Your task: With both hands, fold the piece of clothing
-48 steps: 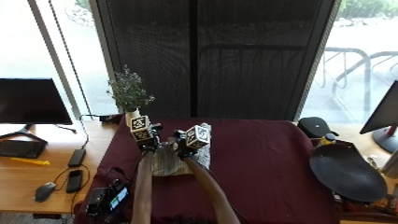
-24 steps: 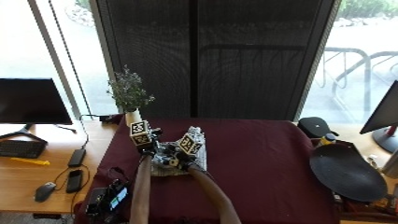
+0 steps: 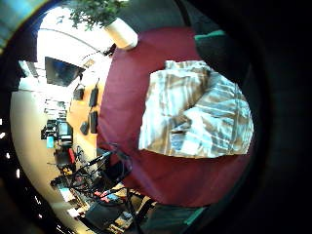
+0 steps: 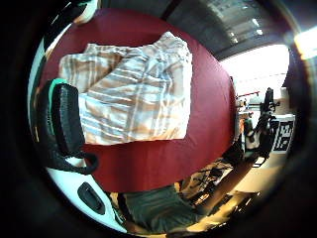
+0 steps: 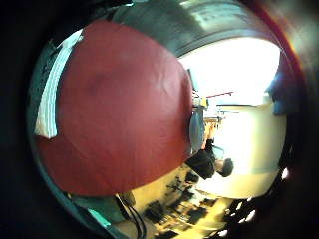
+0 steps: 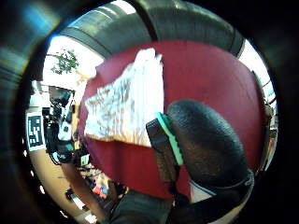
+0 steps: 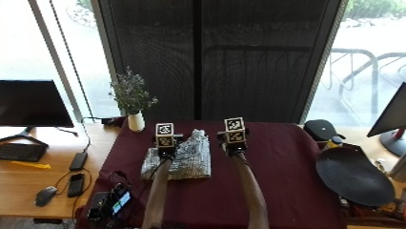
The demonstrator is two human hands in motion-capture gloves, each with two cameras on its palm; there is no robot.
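Both hands hover above the maroon tablecloth (image 7: pixel 279 162): left hand (image 7: pixel 166 143) over the striped garment (image 7: pixel 190 160), right hand (image 7: pixel 233 142) just beside it. Neither holds anything; whether the fingers are straight or curled I cannot tell. Soft, light and limp, the garment likely folds best pinched at its far corners.

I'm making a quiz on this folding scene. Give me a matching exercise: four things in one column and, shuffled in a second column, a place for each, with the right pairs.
Things:
1. striped garment
2. white vase
3. computer mouse
4. right hand

Places:
A. on the wooden desk, left of the table
B. over bare maroon tablecloth, beside the garment
C. at the table's far left corner, holding a plant
D. lying on the tablecloth under the left hand

Pairs: 1-D, 2-C, 3-A, 4-B
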